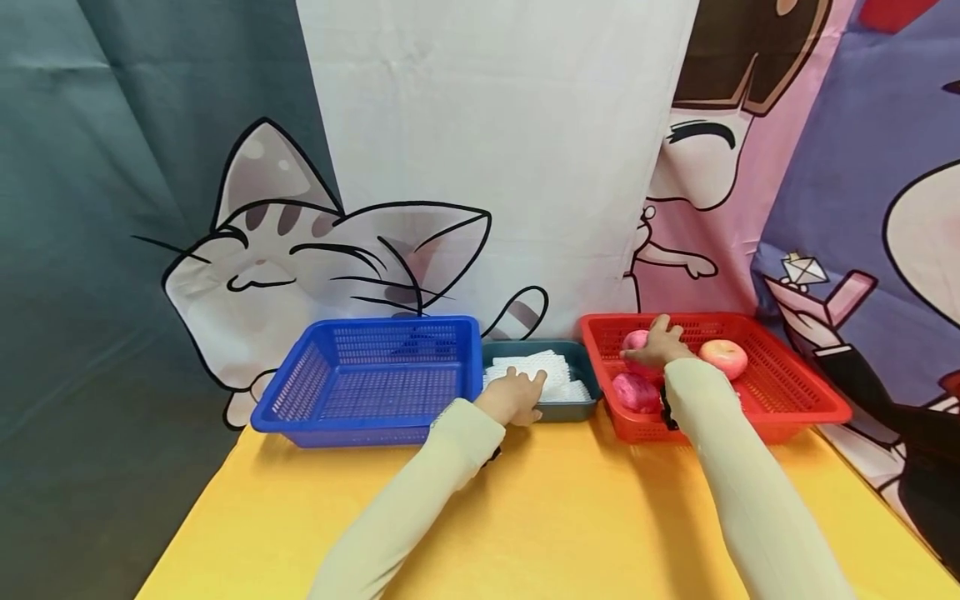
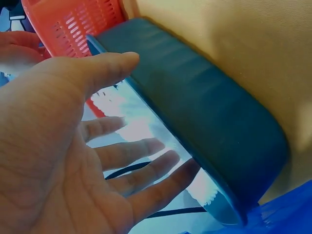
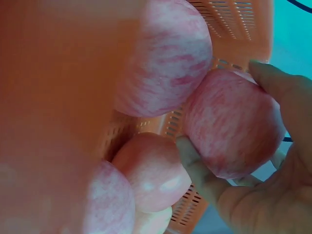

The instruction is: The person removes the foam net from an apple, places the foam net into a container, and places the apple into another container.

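Observation:
My right hand reaches into the red basket and grips a pinkish-red apple, thumb on one side and fingers round the other. More apples sit close by: a large streaked apple touching the held one, and a smoother apple below. My left hand hovers over the near rim of a small dark green bin, its fingers spread and loosely bent. White foam net sleeves lie inside that bin, right under the fingertips. Nothing shows in the left palm.
A blue perforated basket stands left of the green bin, with nothing visible in it. All three containers are in a row at the back of the yellow table, against a printed cartoon curtain.

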### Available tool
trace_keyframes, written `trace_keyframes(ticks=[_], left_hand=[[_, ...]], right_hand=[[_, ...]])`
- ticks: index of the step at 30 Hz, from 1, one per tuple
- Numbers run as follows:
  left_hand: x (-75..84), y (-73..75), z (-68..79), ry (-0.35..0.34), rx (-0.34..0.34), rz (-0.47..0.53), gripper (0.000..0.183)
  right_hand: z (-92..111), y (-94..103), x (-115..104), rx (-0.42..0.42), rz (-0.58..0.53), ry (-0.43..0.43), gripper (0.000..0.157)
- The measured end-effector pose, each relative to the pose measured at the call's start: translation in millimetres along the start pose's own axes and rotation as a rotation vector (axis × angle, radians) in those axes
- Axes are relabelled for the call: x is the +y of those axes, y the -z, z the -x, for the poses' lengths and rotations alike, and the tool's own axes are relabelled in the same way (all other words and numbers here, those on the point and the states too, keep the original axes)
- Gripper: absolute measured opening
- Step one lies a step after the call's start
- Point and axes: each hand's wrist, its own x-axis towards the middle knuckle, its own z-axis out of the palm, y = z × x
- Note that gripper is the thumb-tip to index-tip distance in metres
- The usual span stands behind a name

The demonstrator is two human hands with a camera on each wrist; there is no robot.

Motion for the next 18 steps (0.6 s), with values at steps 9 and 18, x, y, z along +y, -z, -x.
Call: trace_keyframes(ticks=[9, 18], left_hand=[[-2.5, -1.8, 2.5, -0.007, -0.042, -0.008, 0.065], [-3.4, 1.4, 4.3, -0.02, -0.05, 0.003, 0.065]], right_hand=[[-8, 2.1, 0, -0.117, 0.126, -0.011, 0.088], [-15, 7.3, 2, -0.237, 0.165, 0.095, 0.055]])
